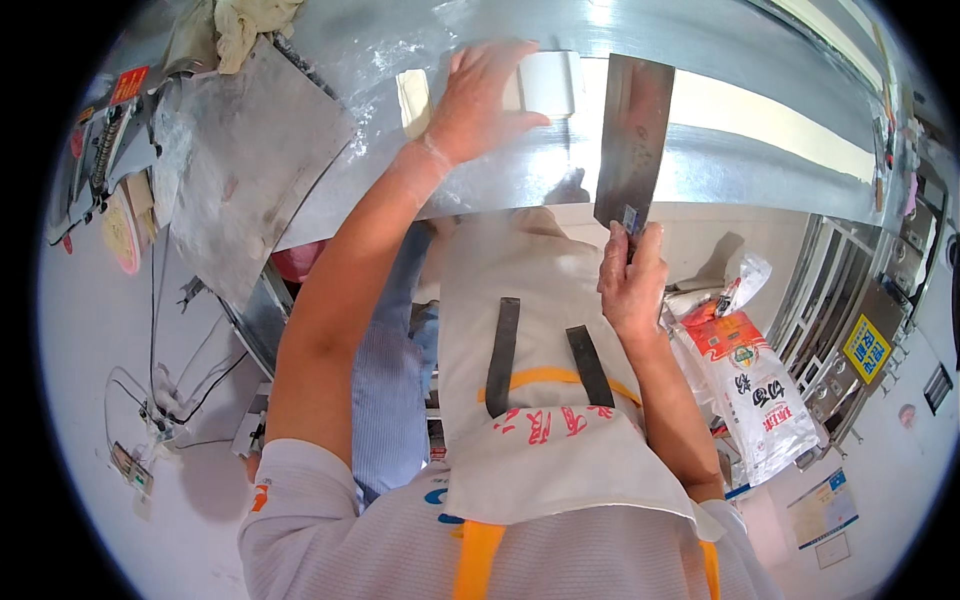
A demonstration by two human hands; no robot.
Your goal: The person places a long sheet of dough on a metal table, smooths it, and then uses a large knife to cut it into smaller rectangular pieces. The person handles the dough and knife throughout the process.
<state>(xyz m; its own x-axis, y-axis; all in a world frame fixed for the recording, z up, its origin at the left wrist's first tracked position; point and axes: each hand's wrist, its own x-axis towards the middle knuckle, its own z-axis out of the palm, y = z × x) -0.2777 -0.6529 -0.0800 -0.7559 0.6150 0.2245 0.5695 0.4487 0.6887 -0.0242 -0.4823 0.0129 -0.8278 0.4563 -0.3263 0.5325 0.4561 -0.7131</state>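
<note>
Two bare hands at a floured steel bench, one on a pale dough block, one gripping a cleaver.

At upper left a grey floured board point(240, 160) leans across the steel table point(760, 60), with crumpled cloths point(235, 25) above it. The left hand point(480, 100), at top centre, lies flat with fingers spread over a white dough block point(548, 82); the palm hides the block's left end, so its full length is unclear, but its long axis runs left to right. A smaller pale dough piece point(413, 100) sits just left of the wrist. The right hand point(632, 285), centre right, is closed tight around the handle of a cleaver point(632, 140); the blade points up the frame, its long axis near vertical, top edge beside the block. A white apron point(520, 330) fills the lower centre. A printed flour sack point(755, 385) stands at lower right on a pale floor.
</note>
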